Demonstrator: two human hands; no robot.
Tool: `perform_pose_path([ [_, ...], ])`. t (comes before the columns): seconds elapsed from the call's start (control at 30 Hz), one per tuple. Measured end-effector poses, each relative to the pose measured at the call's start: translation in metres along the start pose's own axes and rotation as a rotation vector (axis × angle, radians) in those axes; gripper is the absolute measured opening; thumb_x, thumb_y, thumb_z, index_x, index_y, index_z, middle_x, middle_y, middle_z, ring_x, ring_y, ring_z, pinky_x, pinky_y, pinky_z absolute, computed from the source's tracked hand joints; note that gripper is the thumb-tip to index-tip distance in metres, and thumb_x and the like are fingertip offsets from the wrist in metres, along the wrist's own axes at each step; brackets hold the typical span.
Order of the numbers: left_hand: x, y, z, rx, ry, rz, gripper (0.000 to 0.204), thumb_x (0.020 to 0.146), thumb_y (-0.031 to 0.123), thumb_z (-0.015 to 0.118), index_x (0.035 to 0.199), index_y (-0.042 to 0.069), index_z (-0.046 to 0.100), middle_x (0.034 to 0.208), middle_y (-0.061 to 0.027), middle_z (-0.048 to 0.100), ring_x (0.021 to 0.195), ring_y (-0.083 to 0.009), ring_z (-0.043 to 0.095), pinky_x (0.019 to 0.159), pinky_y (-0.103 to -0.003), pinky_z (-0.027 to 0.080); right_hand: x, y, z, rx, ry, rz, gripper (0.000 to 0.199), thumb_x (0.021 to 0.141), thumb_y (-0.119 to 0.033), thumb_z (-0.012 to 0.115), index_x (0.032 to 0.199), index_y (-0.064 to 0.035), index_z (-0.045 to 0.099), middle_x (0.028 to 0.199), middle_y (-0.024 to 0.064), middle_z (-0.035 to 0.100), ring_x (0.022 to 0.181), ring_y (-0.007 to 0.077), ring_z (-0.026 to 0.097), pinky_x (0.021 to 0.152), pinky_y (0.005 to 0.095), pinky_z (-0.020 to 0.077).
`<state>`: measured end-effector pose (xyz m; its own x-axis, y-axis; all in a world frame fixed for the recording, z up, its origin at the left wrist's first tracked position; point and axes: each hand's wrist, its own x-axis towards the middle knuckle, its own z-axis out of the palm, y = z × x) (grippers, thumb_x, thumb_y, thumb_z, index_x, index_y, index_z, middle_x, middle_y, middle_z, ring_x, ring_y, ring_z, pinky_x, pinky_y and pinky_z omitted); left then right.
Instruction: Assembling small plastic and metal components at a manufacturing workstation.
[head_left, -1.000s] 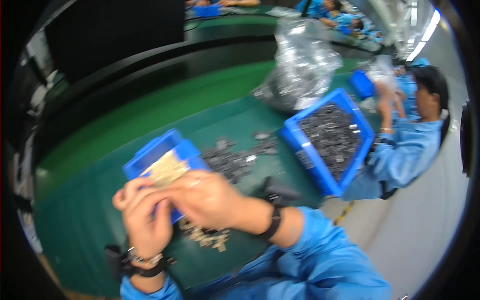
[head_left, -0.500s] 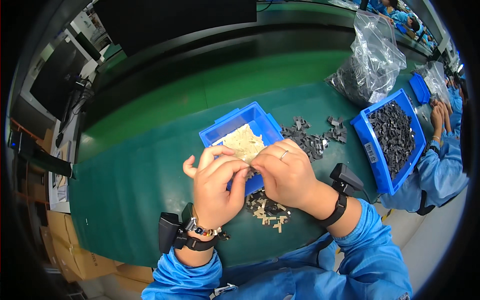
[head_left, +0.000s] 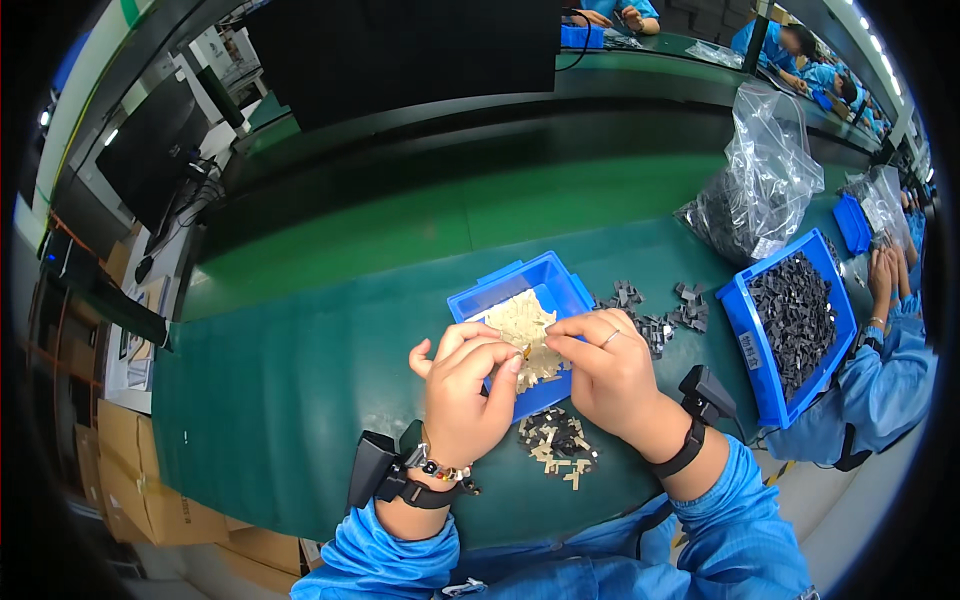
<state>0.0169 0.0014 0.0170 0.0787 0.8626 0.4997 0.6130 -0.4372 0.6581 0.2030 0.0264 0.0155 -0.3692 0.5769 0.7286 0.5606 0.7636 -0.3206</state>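
Note:
My left hand [head_left: 468,390] hovers over the near left part of a small blue tray [head_left: 478,302]. Its thumb and index finger pinch a tiny gold-and-dark piece [head_left: 526,352]. Just to the right, my right hand [head_left: 618,380] has its thumb and index finger pressed together above the same tray; whatever lies between those tips is too small to name. Many small cream-coloured pieces [head_left: 522,316] fill the tray. Close to its near edge, a loose pile of black-and-cream pieces [head_left: 560,440] lies on the green table mat [head_left: 300,400].
Right of the tray lie scattered dark grey pieces [head_left: 655,328]. Beyond them stands a larger blue bin [head_left: 752,350] of similar pieces, with a clear plastic bag [head_left: 765,170] behind it. A co-worker's hands [head_left: 884,275] are at the far right. A black monitor [head_left: 420,60] stands at the back.
My hands have drawn slightly apart, and the small piece now shows at my left fingertips. The whole view has shifted, so the tray and table sit lower and further right.

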Motion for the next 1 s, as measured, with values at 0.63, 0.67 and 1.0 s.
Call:
perform_pose_path([
  [0.63, 0.0, 0.01, -0.004, -0.025, 0.077, 0.182, 0.009, 0.074, 0.01, 0.076, 0.081, 0.015, 0.073, 0.082, 0.0047, 0.07, 0.097, -0.0201, 0.059, 0.098, -0.044, 0.021, 0.001, -0.015, -0.003, 0.299, 0.028, 0.148, 0.013, 0.073, 0.002, 0.07, 0.081, -0.0058, 0.063, 0.078, 0.0054, 0.065, 0.07, 0.0217, 0.06, 0.067, 0.0328, 0.0377],
  [0.67, -0.001, 0.012, -0.005, -0.019, 0.082, 0.18, 0.009, 0.074, 0.01, 0.076, 0.081, 0.015, 0.073, 0.082, 0.0047, 0.07, 0.097, -0.0201, 0.059, 0.098, -0.044, 0.021, 0.002, -0.016, -0.003, 0.31, 0.028, 0.141, 0.013, 0.073, 0.002, 0.07, 0.081, -0.0056, 0.063, 0.078, 0.0055, 0.065, 0.07, 0.022, 0.06, 0.067, 0.0328, 0.0377],
  [1.0, -0.003, 0.012, -0.002, 0.022, 0.045, 0.154, 0.007, 0.079, 0.01, 0.072, 0.083, 0.015, 0.072, 0.084, 0.0044, 0.07, 0.1, -0.0202, 0.058, 0.096, -0.049, 0.017, 0.003, -0.019, -0.004, 0.282, -0.001, 0.095, 0.014, 0.073, 0.005, 0.067, 0.083, -0.0053, 0.063, 0.079, 0.0055, 0.065, 0.069, 0.0225, 0.059, 0.067, 0.0338, 0.0366],
])
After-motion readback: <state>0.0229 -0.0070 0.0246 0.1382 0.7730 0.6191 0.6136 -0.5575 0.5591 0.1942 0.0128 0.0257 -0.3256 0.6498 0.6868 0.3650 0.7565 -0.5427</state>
